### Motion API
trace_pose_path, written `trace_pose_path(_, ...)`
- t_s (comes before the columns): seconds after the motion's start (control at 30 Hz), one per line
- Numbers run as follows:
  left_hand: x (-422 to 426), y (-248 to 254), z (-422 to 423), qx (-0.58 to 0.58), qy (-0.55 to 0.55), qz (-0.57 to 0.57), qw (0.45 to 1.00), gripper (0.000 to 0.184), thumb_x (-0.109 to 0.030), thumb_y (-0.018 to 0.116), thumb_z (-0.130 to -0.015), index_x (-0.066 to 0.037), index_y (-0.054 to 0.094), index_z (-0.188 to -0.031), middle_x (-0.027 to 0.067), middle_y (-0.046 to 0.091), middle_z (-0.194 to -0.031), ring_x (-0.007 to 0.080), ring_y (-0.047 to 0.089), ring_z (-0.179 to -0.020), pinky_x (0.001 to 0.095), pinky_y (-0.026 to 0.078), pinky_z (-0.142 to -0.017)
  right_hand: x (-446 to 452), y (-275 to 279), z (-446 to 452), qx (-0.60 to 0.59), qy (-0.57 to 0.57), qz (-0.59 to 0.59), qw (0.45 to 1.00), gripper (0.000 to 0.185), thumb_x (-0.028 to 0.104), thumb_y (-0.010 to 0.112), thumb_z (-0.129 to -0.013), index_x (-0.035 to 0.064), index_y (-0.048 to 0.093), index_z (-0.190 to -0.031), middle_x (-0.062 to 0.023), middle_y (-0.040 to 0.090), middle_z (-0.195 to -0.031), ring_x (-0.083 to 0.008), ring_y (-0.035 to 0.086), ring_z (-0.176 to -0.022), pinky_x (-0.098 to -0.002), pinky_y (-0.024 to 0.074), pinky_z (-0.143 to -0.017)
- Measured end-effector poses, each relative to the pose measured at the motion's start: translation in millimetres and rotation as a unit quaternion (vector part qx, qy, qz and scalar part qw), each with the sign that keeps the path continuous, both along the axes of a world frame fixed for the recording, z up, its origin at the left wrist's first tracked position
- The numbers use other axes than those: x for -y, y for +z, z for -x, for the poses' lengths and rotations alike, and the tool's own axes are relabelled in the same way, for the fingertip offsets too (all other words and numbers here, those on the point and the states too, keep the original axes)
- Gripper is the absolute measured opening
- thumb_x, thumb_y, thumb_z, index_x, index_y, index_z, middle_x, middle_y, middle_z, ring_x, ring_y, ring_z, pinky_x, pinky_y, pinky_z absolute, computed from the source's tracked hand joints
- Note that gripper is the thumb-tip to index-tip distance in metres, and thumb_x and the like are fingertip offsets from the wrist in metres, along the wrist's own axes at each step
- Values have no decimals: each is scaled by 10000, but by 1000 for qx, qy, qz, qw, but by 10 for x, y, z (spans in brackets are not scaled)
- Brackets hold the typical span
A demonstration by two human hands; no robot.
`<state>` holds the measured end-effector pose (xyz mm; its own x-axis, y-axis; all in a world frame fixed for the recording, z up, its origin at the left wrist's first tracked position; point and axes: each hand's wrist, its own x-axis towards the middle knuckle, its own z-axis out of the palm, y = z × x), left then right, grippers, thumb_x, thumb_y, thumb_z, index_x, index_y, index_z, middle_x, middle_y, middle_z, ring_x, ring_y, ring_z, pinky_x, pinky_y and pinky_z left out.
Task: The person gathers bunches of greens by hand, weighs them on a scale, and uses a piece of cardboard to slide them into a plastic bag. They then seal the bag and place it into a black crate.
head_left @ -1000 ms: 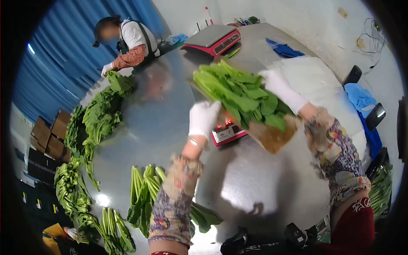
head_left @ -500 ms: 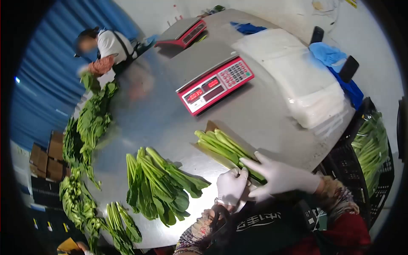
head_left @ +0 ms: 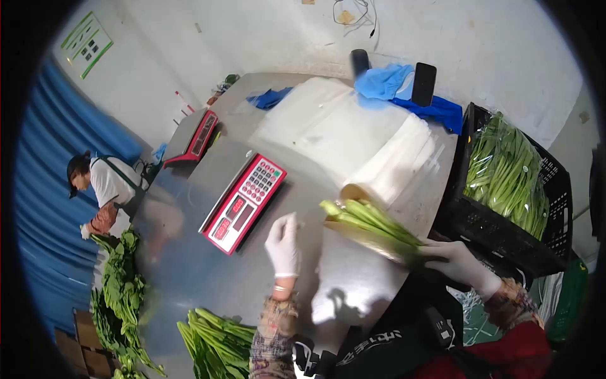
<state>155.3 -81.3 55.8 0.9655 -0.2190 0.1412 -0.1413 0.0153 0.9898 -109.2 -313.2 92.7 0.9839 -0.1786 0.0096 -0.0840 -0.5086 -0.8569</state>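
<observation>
My right hand (head_left: 463,262), in a white glove, grips the leafy end of a bundle of green stalks (head_left: 369,218) wrapped in brown paper (head_left: 360,237). The pale stalk ends point to the upper left. My left hand (head_left: 283,245), also gloved, is raised over the metal table with its fingers pressed together; whether anything is between them is too small to tell. Left of it stands a red scale (head_left: 243,202) with a lit display and a bare plate. Loose leafy greens (head_left: 218,344) lie near the bottom edge.
Clear plastic bags (head_left: 334,132) are stacked on the metal table (head_left: 170,252). A black crate (head_left: 555,221) with bagged greens stands at right. A second scale (head_left: 196,136), a phone (head_left: 423,84) and blue cloths (head_left: 385,81) lie beyond. A co-worker (head_left: 113,183) handles greens (head_left: 120,290) at left.
The view has swung to the right. The bundle came off the scale and then moved toward the bags and crate in my right hand. My left hand has come away from it.
</observation>
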Motion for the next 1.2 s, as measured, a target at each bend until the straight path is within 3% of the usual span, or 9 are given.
trace_pose_path(0.27,1911,-482,-876,334,-75,-231,911,255,-236,740,-733,-77,678,-923,75,658,-874,280,621,-776,369,499,-730,472,-1,205,-20,-178,4,984,429,-61,656,-731,20,600,-1148,-214,532,-1259,-278,493,-1210,-297,405,-993)
trace_pose_path(0.37,2165,-686,-1240,225,-115,-361,898,226,-244,757,-714,-69,683,-835,82,663,-837,292,623,-734,392,497,-711,640,-79,111,-16,-176,7,984,444,-57,673,-724,25,597,-1154,-218,537,-1246,-280,488,-1212,-299,408,-991)
trace_pose_path(0.5,1975,-91,-1479,70,-157,-66,983,200,-281,697,-759,-82,695,-740,112,650,-780,324,599,-676,402,490,-672,723,7,-12,-30,-166,-9,986,450,-66,673,-726,25,592,-1159,-214,551,-1231,-279,494,-1208,-296,407,-991)
trace_pose_path(0.6,1865,-502,-1479,124,-338,-323,876,188,-197,703,-789,-21,683,-853,120,651,-769,208,612,-693,295,481,-665,708,80,-177,-30,-159,-24,987,439,-68,648,-741,16,580,-1167,-207,545,-1242,-287,510,-1194,-294,417,-979)
trace_pose_path(0.73,1782,-187,-1191,280,-258,-346,858,153,-164,715,-775,-13,692,-772,92,636,-723,177,583,-669,289,470,-669,684,11,-175,-13,-143,12,990,420,-66,639,-746,-3,575,-1156,-207,545,-1242,-288,526,-1174,-289,441,-946)
trace_pose_path(0.87,1837,-326,-1094,275,-129,-232,924,224,-281,712,-740,-60,679,-724,128,640,-807,275,617,-802,361,493,-719,596,64,-117,-20,-160,-21,987,444,-73,639,-746,20,581,-1177,-201,558,-1230,-278,509,-1198,-293,429,-959)
trace_pose_path(1.0,1949,-617,-1135,336,-157,-338,865,210,-260,694,-754,-56,670,-800,119,632,-800,285,615,-802,363,493,-717,561,100,31,-24,-167,17,985,461,-83,639,-744,29,578,-1187,-198,564,-1221,-272,490,-1218,-296,416,-978)
trace_pose_path(1.13,2025,-449,-1321,354,-170,-219,893,165,-191,668,-794,-32,666,-840,149,635,-769,309,618,-718,353,479,-654,564,192,83,-28,-173,37,984,464,-76,642,-746,40,576,-1191,-214,558,-1216,-279,489,-1216,-302,426,-973)
trace_pose_path(1.2,2071,-264,-1280,279,-189,-296,894,175,-201,672,-795,-32,670,-838,154,635,-754,303,616,-698,338,485,-651,578,160,25,-20,-176,66,982,441,-54,645,-753,37,581,-1179,-222,559,-1208,-298,513,-1186,-302,445,-948)
